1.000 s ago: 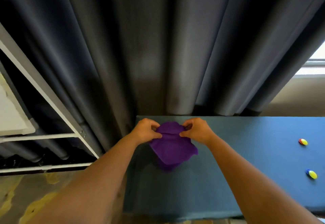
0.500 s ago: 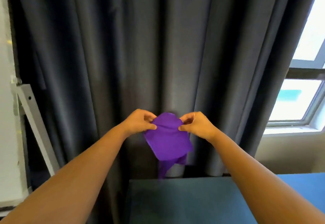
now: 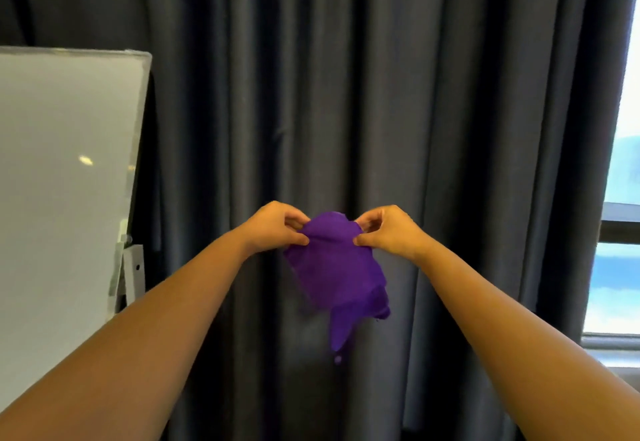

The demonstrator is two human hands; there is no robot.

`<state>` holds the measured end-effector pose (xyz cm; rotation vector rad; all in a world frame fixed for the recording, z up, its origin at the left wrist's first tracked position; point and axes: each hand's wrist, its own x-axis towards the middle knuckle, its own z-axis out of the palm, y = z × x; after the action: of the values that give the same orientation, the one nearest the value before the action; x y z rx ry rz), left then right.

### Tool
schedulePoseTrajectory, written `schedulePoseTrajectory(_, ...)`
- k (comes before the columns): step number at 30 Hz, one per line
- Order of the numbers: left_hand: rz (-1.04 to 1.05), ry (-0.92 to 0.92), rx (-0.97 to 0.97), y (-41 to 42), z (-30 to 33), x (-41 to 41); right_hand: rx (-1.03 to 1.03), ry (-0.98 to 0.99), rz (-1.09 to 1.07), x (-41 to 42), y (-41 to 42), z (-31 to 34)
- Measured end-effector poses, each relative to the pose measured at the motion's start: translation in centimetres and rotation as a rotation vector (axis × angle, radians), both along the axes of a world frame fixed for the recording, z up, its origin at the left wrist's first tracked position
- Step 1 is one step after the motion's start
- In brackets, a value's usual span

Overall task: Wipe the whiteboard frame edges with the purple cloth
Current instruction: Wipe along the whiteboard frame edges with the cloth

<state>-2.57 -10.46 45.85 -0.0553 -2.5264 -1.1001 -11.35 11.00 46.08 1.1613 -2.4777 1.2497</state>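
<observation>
The purple cloth (image 3: 337, 267) hangs in the air in front of me, crumpled, with a corner dangling down. My left hand (image 3: 273, 227) pinches its upper left edge and my right hand (image 3: 389, 231) pinches its upper right edge. The whiteboard (image 3: 62, 181) stands at the left, tilted back, with its silver frame edge (image 3: 138, 149) running down its right side and a rounded top right corner. Both hands are well to the right of the board and do not touch it.
Dark grey curtains (image 3: 398, 94) fill the background behind the cloth. A bright window (image 3: 620, 267) shows at the far right. A grey metal bracket (image 3: 135, 274) of the board's stand sits by the frame's lower right.
The view has tilted up: the blue table has dropped out of sight and the whiteboard's face and top corner have come into view. Both hands lifted the cloth off the table.
</observation>
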Motion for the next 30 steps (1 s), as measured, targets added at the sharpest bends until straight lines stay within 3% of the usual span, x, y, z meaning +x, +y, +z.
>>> schedulePoseTrajectory(7,0.099,0.078,0.039,-6.1,2.2,6.4,-0.042,0.069,0.136,3.2,-8.0,2.2)
schedulePoseTrajectory(16,0.207,0.155,-0.067,-18.5,4.7,14.4,-0.033,0.201,0.217,9.3,-21.6,5.8)
schedulePoseTrajectory(30,0.201,0.151,-0.237,-38.0,10.8,16.8,-0.113,0.231,0.119,13.0,-40.9,9.6)
